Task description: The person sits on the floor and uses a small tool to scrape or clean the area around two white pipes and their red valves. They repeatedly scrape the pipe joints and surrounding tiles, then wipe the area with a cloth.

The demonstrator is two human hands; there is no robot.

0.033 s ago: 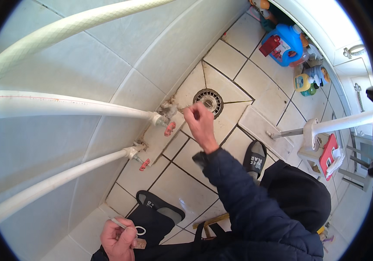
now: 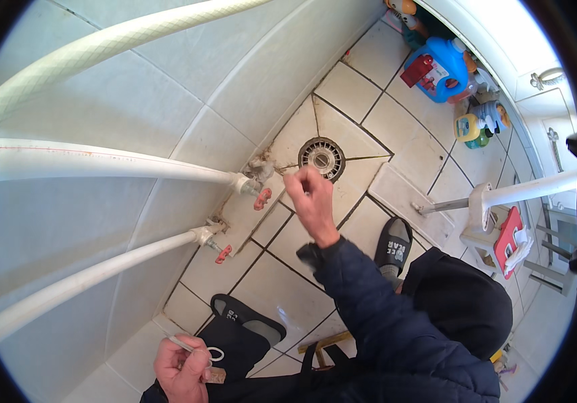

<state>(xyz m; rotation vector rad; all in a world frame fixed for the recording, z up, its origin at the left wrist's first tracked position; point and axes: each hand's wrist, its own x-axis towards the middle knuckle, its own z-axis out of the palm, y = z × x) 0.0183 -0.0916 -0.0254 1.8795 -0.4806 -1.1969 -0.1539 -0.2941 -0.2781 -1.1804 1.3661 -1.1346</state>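
1. Across the whole view, the room matches the instant before; your right sleeve and right hand have shifted slightly, easing back toward you. A little more of the floor drain shows past your fingertips, which suggests a small adjustment of the work rather than a new step.
2. You have two white pipes running along the tiled wall on your left, and one pale ribbed hose above them.
3. You wear two dark slippers, one on each side of your working area.
4. One blue jug stands at the far right, among smaller bottles.
5. There is one drain, round and slotted, set in the floor tiles just beyond your right hand, whose fingers overlap its near rim in this view.
6. Your two hands differ: the right grip is curled with thumb and fingertips drawn together, though the view is too coarse to tell whether anything thin sits between them; the left hand pinches one slim pale stick.
7. Two red valve handles sit at the pipe ends.
8. One white ring shows beside your left fingers.
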